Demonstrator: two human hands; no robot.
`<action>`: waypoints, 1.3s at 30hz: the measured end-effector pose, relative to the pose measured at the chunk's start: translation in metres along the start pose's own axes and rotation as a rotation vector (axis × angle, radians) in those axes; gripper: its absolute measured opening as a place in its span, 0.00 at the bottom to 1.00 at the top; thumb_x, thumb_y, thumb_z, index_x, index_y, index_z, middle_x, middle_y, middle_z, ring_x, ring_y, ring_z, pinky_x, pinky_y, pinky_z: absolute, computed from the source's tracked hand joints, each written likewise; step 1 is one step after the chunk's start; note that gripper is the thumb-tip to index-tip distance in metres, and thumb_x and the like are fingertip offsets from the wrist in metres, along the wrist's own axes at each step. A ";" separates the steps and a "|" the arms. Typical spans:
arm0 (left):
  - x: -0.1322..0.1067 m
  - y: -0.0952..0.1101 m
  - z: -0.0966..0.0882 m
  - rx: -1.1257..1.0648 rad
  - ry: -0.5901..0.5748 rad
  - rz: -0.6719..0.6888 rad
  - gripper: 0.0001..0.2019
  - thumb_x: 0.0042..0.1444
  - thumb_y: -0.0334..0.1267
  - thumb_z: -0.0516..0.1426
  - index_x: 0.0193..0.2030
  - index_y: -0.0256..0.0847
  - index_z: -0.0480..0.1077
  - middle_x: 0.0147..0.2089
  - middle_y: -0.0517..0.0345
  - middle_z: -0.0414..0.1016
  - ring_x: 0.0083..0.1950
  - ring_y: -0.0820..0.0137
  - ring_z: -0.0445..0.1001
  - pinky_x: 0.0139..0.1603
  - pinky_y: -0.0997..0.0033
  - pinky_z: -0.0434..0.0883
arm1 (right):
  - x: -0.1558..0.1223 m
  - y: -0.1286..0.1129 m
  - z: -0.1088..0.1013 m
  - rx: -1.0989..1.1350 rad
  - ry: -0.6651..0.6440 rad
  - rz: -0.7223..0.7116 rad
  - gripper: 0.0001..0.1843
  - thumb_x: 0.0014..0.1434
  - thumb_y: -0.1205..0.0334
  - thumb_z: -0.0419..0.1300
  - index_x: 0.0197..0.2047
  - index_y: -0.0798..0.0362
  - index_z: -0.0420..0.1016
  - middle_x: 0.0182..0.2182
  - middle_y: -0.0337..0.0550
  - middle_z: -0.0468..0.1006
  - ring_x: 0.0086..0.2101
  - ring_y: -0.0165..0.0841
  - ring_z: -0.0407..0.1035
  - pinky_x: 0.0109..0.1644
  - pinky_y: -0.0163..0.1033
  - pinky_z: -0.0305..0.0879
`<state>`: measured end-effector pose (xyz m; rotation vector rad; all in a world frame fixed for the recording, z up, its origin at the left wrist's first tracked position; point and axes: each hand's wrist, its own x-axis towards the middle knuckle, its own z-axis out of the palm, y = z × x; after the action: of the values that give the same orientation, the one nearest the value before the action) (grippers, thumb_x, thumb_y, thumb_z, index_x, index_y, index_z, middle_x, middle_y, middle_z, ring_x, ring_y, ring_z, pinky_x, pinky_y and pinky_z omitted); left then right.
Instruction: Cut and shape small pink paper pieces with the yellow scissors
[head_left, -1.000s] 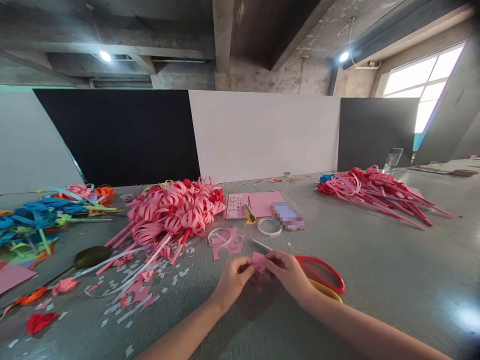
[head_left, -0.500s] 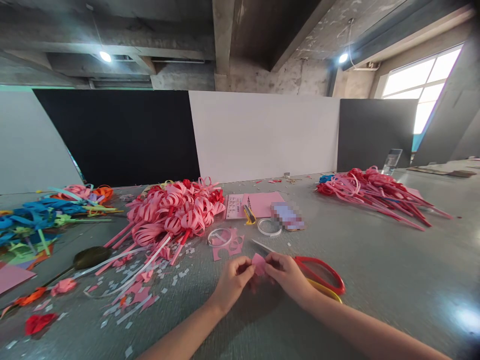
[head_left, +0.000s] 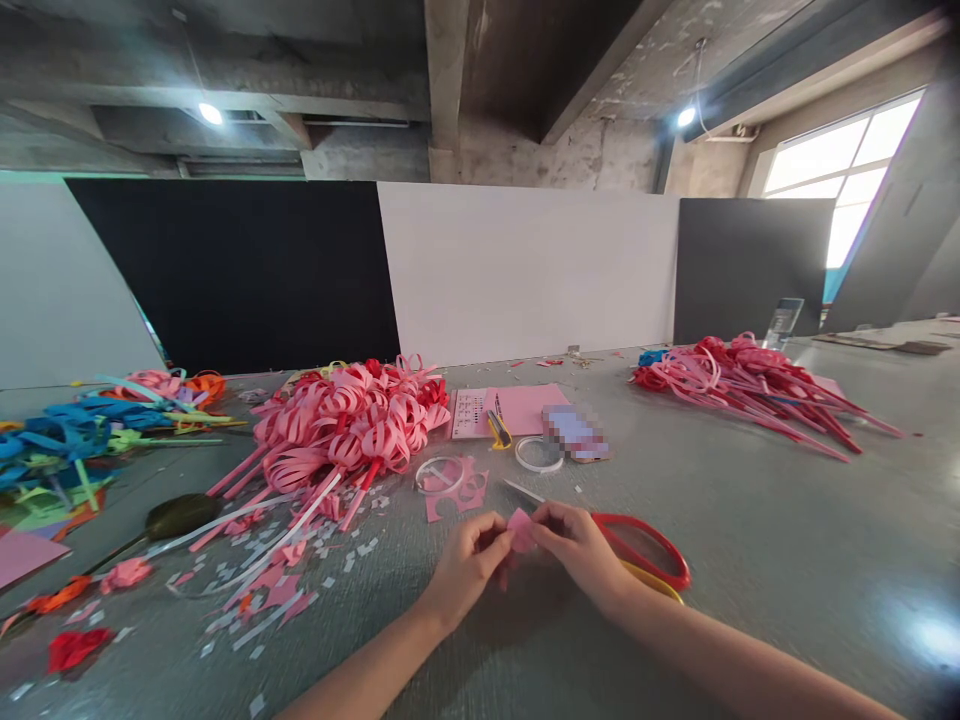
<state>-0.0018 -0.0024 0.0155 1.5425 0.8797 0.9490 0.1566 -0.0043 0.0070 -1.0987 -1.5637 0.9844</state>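
Observation:
A small pink piece of paper (head_left: 521, 531) is pinched between my two hands, low in the middle of the view. My left hand (head_left: 472, 557) grips its left side with thumb and fingertips. On its right side, my right hand (head_left: 577, 545) has its fingers closed on the paper. Scissors with red and yellow handles (head_left: 649, 548) lie partly under my right hand and forearm, blade pointing left. Just beyond my hands lies a pink sheet with round holes cut in it (head_left: 474, 485), with a ring of white tape (head_left: 431, 484) on it.
Pink paper-strip flowers (head_left: 352, 415) are heaped at left, with paper scraps (head_left: 292, 570) around. Blue paper flowers (head_left: 82, 430) lie farther left. A yellow cutter (head_left: 499, 430), a second tape ring (head_left: 538, 468) and a phone (head_left: 577, 435) lie ahead. More pink flowers (head_left: 739, 370) lie right.
The small pink paper has shifted slightly to the right and turned between my fingertips. Both hands keep hold of it, and the things on the table have stayed in place.

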 end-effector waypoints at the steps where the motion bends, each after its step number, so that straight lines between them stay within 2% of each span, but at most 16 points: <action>1: 0.000 0.001 0.001 -0.016 -0.001 0.002 0.10 0.52 0.43 0.51 0.30 0.38 0.64 0.20 0.64 0.65 0.19 0.77 0.63 0.19 0.79 0.61 | 0.000 0.000 0.000 0.023 0.014 -0.002 0.11 0.51 0.57 0.55 0.24 0.56 0.68 0.19 0.34 0.64 0.22 0.25 0.58 0.24 0.29 0.52; 4: -0.001 0.003 0.003 -0.042 -0.046 0.010 0.11 0.53 0.45 0.50 0.36 0.39 0.63 0.23 0.64 0.66 0.21 0.75 0.65 0.20 0.78 0.64 | -0.003 -0.005 0.003 0.082 0.060 0.006 0.13 0.50 0.54 0.56 0.23 0.56 0.68 0.19 0.34 0.64 0.22 0.26 0.58 0.24 0.30 0.53; 8: -0.001 0.002 0.007 -0.004 -0.065 0.070 0.13 0.55 0.45 0.48 0.27 0.38 0.62 0.21 0.63 0.65 0.21 0.76 0.65 0.21 0.77 0.64 | -0.009 -0.014 0.012 0.166 0.085 0.072 0.15 0.48 0.52 0.58 0.22 0.55 0.67 0.17 0.33 0.62 0.20 0.25 0.56 0.23 0.30 0.52; 13: 0.000 0.001 0.009 -0.039 -0.060 0.074 0.14 0.55 0.45 0.47 0.26 0.37 0.62 0.20 0.63 0.65 0.19 0.75 0.65 0.19 0.76 0.65 | -0.013 -0.014 0.019 0.237 0.126 0.079 0.16 0.47 0.50 0.58 0.21 0.55 0.65 0.16 0.33 0.62 0.19 0.25 0.56 0.22 0.30 0.52; 17: 0.000 0.000 0.010 -0.039 -0.034 0.061 0.14 0.55 0.45 0.48 0.25 0.37 0.62 0.20 0.62 0.66 0.18 0.76 0.66 0.17 0.77 0.64 | -0.015 -0.011 0.023 0.182 0.143 0.043 0.14 0.50 0.54 0.56 0.21 0.54 0.63 0.16 0.34 0.63 0.20 0.26 0.57 0.23 0.30 0.53; 21: 0.003 0.000 0.009 -0.047 -0.006 0.046 0.14 0.54 0.45 0.49 0.25 0.37 0.61 0.18 0.63 0.66 0.16 0.76 0.66 0.17 0.78 0.63 | -0.009 -0.021 0.014 -0.066 0.127 -0.016 0.11 0.53 0.59 0.52 0.23 0.55 0.65 0.19 0.36 0.66 0.21 0.26 0.60 0.24 0.30 0.55; 23: 0.005 0.002 0.006 -0.055 0.031 0.036 0.14 0.53 0.46 0.50 0.24 0.37 0.60 0.18 0.64 0.66 0.15 0.77 0.65 0.16 0.79 0.62 | -0.001 -0.030 -0.002 -0.297 0.079 -0.043 0.09 0.53 0.62 0.51 0.25 0.55 0.67 0.21 0.37 0.69 0.23 0.27 0.62 0.25 0.29 0.56; 25: 0.008 0.005 0.000 -0.079 0.081 0.018 0.14 0.52 0.46 0.51 0.23 0.37 0.60 0.18 0.63 0.67 0.15 0.77 0.64 0.16 0.78 0.62 | 0.008 -0.037 -0.024 -0.623 0.002 -0.057 0.06 0.51 0.64 0.51 0.28 0.54 0.68 0.23 0.37 0.71 0.25 0.27 0.64 0.28 0.29 0.57; 26: 0.009 0.006 -0.003 -0.093 0.107 0.011 0.14 0.51 0.46 0.51 0.23 0.37 0.60 0.18 0.63 0.67 0.15 0.77 0.64 0.16 0.78 0.62 | 0.011 -0.038 -0.035 -0.824 -0.062 -0.018 0.05 0.50 0.64 0.52 0.28 0.53 0.69 0.24 0.37 0.72 0.26 0.27 0.65 0.29 0.30 0.56; 28: 0.012 0.009 -0.010 -0.112 0.149 0.010 0.14 0.50 0.46 0.52 0.23 0.37 0.60 0.18 0.63 0.67 0.15 0.78 0.64 0.16 0.78 0.62 | 0.013 -0.036 -0.056 -0.946 -0.100 0.079 0.03 0.42 0.64 0.58 0.22 0.54 0.69 0.19 0.37 0.70 0.22 0.30 0.64 0.23 0.31 0.52; 30: 0.014 0.012 -0.016 -0.125 0.174 0.021 0.14 0.50 0.46 0.52 0.22 0.37 0.60 0.18 0.63 0.67 0.15 0.78 0.64 0.16 0.78 0.62 | 0.008 -0.029 -0.070 -1.018 -0.132 0.162 0.06 0.37 0.64 0.60 0.17 0.55 0.67 0.14 0.38 0.66 0.18 0.31 0.62 0.19 0.31 0.47; 32: 0.015 0.014 -0.019 -0.134 0.188 0.028 0.14 0.50 0.46 0.52 0.22 0.36 0.60 0.18 0.63 0.67 0.14 0.79 0.63 0.16 0.78 0.62 | 0.001 -0.021 -0.074 -1.069 -0.151 0.201 0.06 0.35 0.64 0.60 0.18 0.55 0.67 0.16 0.39 0.68 0.18 0.32 0.63 0.19 0.31 0.45; 35: 0.017 0.017 -0.022 -0.128 0.199 0.033 0.15 0.49 0.46 0.53 0.21 0.36 0.61 0.18 0.63 0.67 0.14 0.79 0.63 0.16 0.78 0.62 | -0.007 -0.011 -0.067 -1.117 -0.162 0.218 0.07 0.35 0.65 0.59 0.23 0.55 0.69 0.23 0.42 0.71 0.23 0.33 0.66 0.20 0.31 0.46; 39: 0.016 0.022 -0.022 -0.099 0.182 0.054 0.15 0.50 0.45 0.52 0.21 0.36 0.61 0.18 0.62 0.67 0.14 0.79 0.63 0.15 0.79 0.61 | -0.009 -0.006 -0.054 -1.144 -0.089 0.294 0.07 0.35 0.66 0.58 0.23 0.56 0.67 0.26 0.46 0.72 0.24 0.34 0.67 0.20 0.31 0.49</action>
<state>-0.0142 0.0178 0.0421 1.4174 0.9080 1.1691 0.2094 -0.0093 0.0222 -2.1104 -2.1233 0.2223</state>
